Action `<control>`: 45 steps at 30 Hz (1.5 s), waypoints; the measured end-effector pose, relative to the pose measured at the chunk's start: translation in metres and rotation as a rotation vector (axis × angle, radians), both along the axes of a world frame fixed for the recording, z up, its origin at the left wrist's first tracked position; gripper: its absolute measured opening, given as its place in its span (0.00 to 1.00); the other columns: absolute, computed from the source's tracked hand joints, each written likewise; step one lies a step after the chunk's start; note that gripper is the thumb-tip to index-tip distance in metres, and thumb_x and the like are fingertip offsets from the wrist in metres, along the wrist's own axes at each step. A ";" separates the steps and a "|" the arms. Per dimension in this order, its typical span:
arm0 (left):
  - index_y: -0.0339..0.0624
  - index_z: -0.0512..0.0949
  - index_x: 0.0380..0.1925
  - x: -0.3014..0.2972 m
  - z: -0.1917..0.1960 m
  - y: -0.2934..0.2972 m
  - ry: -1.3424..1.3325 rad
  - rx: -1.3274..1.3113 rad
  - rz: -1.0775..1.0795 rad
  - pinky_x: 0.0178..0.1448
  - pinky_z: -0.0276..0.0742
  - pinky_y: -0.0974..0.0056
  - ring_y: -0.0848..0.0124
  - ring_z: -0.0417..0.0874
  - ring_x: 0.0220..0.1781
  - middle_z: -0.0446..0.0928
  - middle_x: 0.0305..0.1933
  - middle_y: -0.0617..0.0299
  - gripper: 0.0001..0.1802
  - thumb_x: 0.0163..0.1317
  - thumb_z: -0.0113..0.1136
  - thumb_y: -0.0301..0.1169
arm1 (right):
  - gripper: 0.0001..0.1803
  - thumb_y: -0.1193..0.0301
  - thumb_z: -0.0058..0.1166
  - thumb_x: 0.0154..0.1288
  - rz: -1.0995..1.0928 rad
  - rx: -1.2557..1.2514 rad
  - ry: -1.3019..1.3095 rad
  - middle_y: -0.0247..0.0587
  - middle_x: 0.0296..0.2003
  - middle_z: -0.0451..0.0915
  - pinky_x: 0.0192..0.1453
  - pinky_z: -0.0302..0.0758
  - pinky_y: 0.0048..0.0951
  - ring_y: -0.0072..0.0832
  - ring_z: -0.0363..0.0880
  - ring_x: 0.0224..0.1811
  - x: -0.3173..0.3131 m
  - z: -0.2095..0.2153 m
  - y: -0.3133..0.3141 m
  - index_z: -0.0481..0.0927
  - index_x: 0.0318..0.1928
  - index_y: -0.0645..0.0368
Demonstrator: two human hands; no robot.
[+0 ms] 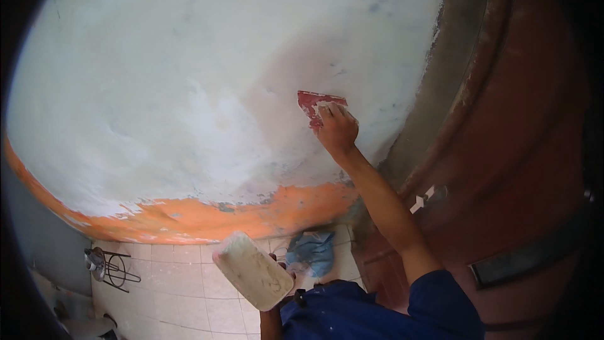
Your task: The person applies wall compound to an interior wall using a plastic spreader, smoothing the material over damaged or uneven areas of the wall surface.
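My right hand (340,127) is closed around a red putty knife (308,102), its wide blade smeared with pale filler and laid against the wall (189,44). The wall has a patchy whitish-grey coat, with a darker shadowed area around the blade. Lower down, my left hand (283,266) grips a pale rectangular tray (240,284) in front of my body; only some fingers show at its right side. Off-white filler is spread inside the tray. Bare orange paint (214,223) runs along the wall's bottom with a ragged upper edge.
On the right stands a dark red door (522,107) with a handle (425,198), bordered by a grey-brown strip (434,101). A blue plastic bag (318,254) lies on the tiled floor (179,296) by the wall. A metal-legged stool (116,269) is at the lower left.
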State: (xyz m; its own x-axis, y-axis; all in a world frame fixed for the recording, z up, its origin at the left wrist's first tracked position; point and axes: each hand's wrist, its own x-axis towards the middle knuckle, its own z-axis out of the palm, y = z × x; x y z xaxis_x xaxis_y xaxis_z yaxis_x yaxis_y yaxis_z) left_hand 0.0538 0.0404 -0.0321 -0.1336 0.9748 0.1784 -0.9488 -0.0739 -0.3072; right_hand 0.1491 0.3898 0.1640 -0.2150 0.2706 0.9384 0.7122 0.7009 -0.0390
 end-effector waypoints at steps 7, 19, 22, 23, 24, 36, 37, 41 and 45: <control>0.53 0.64 0.60 0.002 0.006 0.001 0.029 0.061 -0.021 0.60 0.50 0.31 0.54 0.63 0.62 0.61 0.61 0.56 0.32 0.59 0.50 0.53 | 0.07 0.80 0.55 0.37 -0.056 0.020 0.315 0.42 0.24 0.75 0.28 0.73 0.34 0.42 0.76 0.25 0.033 0.075 0.000 0.76 0.23 0.58; 0.52 0.64 0.60 0.005 0.006 -0.002 0.035 -0.176 0.083 0.58 0.52 0.33 0.55 0.65 0.60 0.62 0.60 0.56 0.31 0.59 0.51 0.53 | 0.06 0.75 0.52 0.51 -0.039 0.225 0.048 0.42 0.33 0.76 0.41 0.76 0.37 0.38 0.77 0.39 -0.029 -0.026 0.026 0.77 0.32 0.59; 0.50 0.64 0.60 -0.001 -0.001 0.000 -0.032 -0.108 0.035 0.60 0.49 0.32 0.56 0.64 0.61 0.62 0.61 0.56 0.31 0.59 0.51 0.52 | 0.07 0.75 0.56 0.42 0.008 0.117 0.036 0.39 0.29 0.73 0.36 0.77 0.35 0.37 0.77 0.37 -0.030 -0.056 0.002 0.76 0.28 0.56; 0.49 0.64 0.60 -0.003 -0.002 -0.002 -0.034 -0.074 0.020 0.61 0.48 0.32 0.56 0.64 0.61 0.62 0.61 0.56 0.32 0.59 0.51 0.52 | 0.09 0.75 0.58 0.39 0.027 0.065 0.048 0.38 0.28 0.73 0.35 0.77 0.34 0.36 0.77 0.37 -0.028 -0.055 -0.004 0.76 0.27 0.55; 0.49 0.64 0.60 -0.005 -0.004 -0.005 -0.035 -0.043 0.003 0.61 0.48 0.32 0.56 0.64 0.62 0.63 0.61 0.56 0.32 0.59 0.51 0.52 | 0.10 0.75 0.59 0.38 0.058 0.003 0.072 0.37 0.28 0.73 0.34 0.77 0.34 0.36 0.78 0.36 -0.025 -0.051 -0.006 0.76 0.27 0.54; 0.48 0.63 0.61 0.000 -0.007 -0.014 0.101 -0.078 0.169 0.60 0.50 0.34 0.56 0.64 0.63 0.63 0.62 0.55 0.33 0.59 0.52 0.52 | 0.07 0.69 0.58 0.48 -0.264 0.039 0.080 0.36 0.30 0.75 0.30 0.75 0.37 0.36 0.77 0.29 -0.002 0.090 0.018 0.77 0.30 0.53; 0.49 0.64 0.61 0.000 -0.007 -0.013 0.048 -0.108 0.142 0.60 0.51 0.34 0.56 0.64 0.63 0.62 0.62 0.55 0.33 0.59 0.52 0.52 | 0.10 0.70 0.58 0.47 -0.217 0.085 0.066 0.38 0.33 0.77 0.32 0.76 0.37 0.37 0.77 0.31 -0.005 0.066 0.023 0.79 0.33 0.53; 0.50 0.64 0.61 0.000 0.003 -0.005 0.018 -0.038 0.074 0.59 0.51 0.34 0.55 0.64 0.63 0.61 0.63 0.55 0.32 0.59 0.51 0.52 | 0.10 0.75 0.55 0.46 -0.114 0.090 -0.058 0.41 0.36 0.78 0.35 0.77 0.37 0.39 0.78 0.34 -0.018 -0.016 0.007 0.79 0.33 0.55; 0.49 0.64 0.60 -0.003 -0.002 -0.006 -0.063 -0.031 -0.054 0.61 0.49 0.33 0.57 0.64 0.63 0.62 0.62 0.55 0.32 0.59 0.50 0.52 | 0.07 0.73 0.57 0.43 0.025 -0.177 -0.060 0.36 0.28 0.75 0.32 0.75 0.35 0.35 0.77 0.31 -0.011 -0.047 -0.008 0.77 0.28 0.54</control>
State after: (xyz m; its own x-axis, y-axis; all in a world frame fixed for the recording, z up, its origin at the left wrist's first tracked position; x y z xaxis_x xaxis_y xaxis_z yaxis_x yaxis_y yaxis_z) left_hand 0.0506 0.0345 -0.0337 -0.0911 0.9859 0.1405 -0.9304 -0.0339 -0.3650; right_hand 0.1381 0.3819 0.1166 -0.2778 0.4239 0.8621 0.6993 0.7045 -0.1211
